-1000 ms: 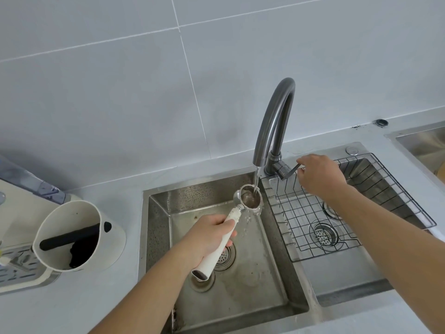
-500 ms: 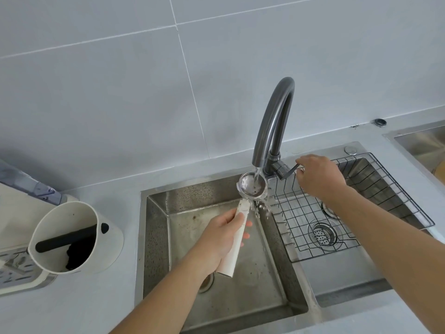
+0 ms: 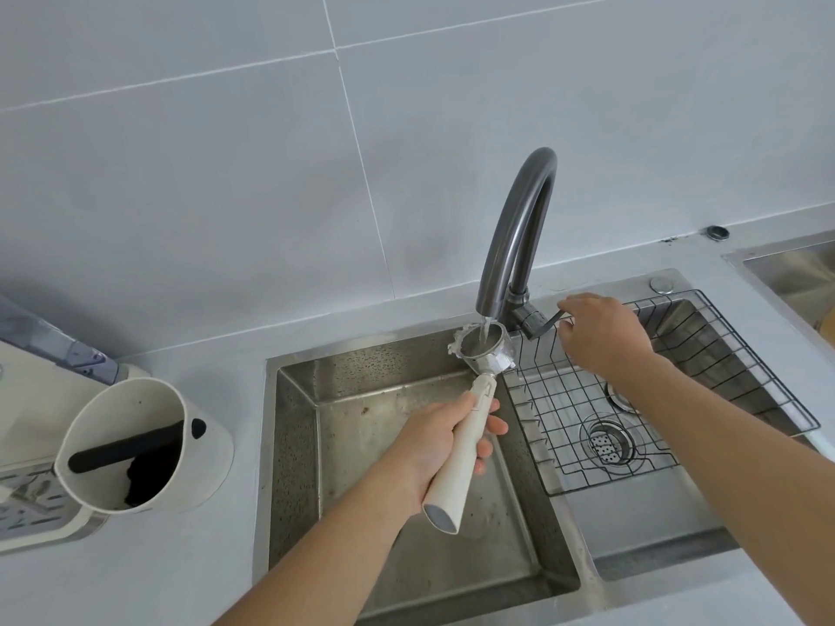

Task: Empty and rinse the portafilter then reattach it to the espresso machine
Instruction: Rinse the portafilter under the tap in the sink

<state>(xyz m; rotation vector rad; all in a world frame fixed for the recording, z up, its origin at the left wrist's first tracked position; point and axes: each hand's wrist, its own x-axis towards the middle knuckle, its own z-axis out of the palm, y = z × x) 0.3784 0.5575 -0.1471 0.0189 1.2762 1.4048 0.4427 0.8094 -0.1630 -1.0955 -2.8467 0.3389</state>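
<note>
Steel-basket, cream-handled portafilter (image 3: 470,408), gripped by left hand (image 3: 433,445), catches water; right hand (image 3: 601,336) fingers pinch dark faucet lever (image 3: 549,320).

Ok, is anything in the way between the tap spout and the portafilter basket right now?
Nothing visible. The left hand holds the portafilter by its handle, basket up, right under the faucet spout, and the water falls straight into it. The right hand is off to the side at the faucet lever.

Kitchen, prob. home coffee corner: steel double sink (image 3: 406,594) w/ gooseneck tap (image 3: 519,228), wire drain rack (image 3: 668,386), grey tabletop (image 3: 217,350), tiled wall (image 3: 271,173), knock box (image 3: 135,445) w/ spent grounds.
</note>
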